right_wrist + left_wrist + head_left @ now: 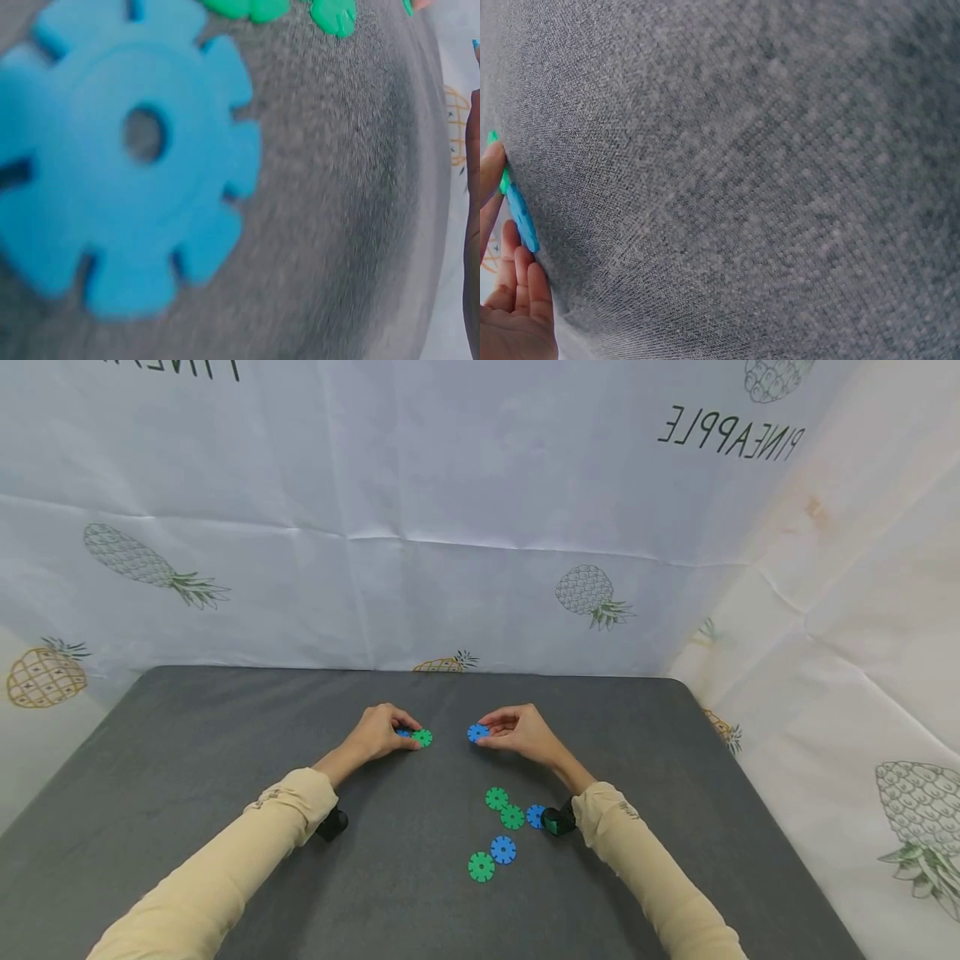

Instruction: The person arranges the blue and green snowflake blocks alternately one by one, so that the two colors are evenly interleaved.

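Observation:
Near the far middle of the dark grey table, my left hand [375, 733] pinches a green notched disc [423, 738] between thumb and fingers. A blue notched disc [402, 732] sits against it, partly covered by the fingers. In the left wrist view the green disc [505, 182] and the blue disc [523, 219] appear edge-on, meeting end to end. Across a short gap, my right hand [525, 735] pinches another blue notched disc [477, 732] by its edge. Only a sliver of that disc shows in the right wrist view.
Several loose discs lie nearer me on the table [405, 877]: green discs [497, 798], a blue disc [503, 850] and, below the right wrist camera [558, 820], a partly hidden blue disc [90, 187]. A pineapple-print cloth [450, 602] hangs behind the table.

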Tool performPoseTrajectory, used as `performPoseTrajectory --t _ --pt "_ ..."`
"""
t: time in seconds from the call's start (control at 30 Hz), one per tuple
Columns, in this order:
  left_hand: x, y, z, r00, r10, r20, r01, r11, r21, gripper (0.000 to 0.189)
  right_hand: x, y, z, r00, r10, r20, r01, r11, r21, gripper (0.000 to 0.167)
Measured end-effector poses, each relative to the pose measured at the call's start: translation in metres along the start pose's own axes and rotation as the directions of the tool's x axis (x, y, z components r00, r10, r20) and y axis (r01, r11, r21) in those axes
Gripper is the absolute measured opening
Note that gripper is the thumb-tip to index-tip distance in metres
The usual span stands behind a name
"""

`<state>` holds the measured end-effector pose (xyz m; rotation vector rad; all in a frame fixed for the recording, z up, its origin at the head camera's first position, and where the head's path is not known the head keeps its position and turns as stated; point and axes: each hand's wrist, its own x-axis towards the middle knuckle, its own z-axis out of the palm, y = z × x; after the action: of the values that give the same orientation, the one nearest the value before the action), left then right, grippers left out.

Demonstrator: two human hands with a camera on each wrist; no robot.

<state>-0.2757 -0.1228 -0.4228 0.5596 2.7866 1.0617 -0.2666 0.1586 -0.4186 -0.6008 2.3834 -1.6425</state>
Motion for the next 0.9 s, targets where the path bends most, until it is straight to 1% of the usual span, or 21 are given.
performPoseTrajectory --t 0.2,0.37,0.47,0.53,0.67,0.73,0.9 --pt "0.001 -0.001 0.003 1.000 0.014 -0.014 -0.014 1.000 0.011 0.024 0.002 -0.016 0.006 1.000 -0.016 0.017 0.015 0.998 0.058 0.029" --pt "0.001 -0.002 0.004 0.999 0.025 -0.026 -0.024 0.999 0.026 0.024 0.013 -0.002 0.010 1.000 -0.009 -0.004 0.010 0.998 0.064 0.030" --pt "0.002 -0.003 0.005 1.000 0.020 -0.024 -0.020 1.000 0.019 0.024 0.019 0.009 0.012 1.000 0.016 -0.021 -0.015 0.998 0.059 0.031" --pt "0.002 -0.003 0.005 1.000 0.013 -0.021 -0.013 1.000 0.017 0.024 0.022 0.012 0.014 0.999 0.026 -0.027 -0.025 0.998 0.053 0.031" --pt "0.002 -0.002 0.005 1.000 -0.001 -0.015 0.001 1.000 0.017 0.024 0.025 0.012 0.019 0.998 0.043 -0.035 -0.042 0.998 0.040 0.031" --pt "0.002 -0.001 0.005 1.000 -0.008 -0.013 0.008 1.000 0.017 0.024 0.025 0.006 0.021 0.998 0.057 -0.028 -0.056 0.998 0.035 0.031" --pt "0.002 0.000 0.005 1.000 -0.025 -0.006 0.025 0.999 0.021 0.025 0.029 0.005 0.027 0.997 0.080 -0.020 -0.080 0.997 0.015 0.030"
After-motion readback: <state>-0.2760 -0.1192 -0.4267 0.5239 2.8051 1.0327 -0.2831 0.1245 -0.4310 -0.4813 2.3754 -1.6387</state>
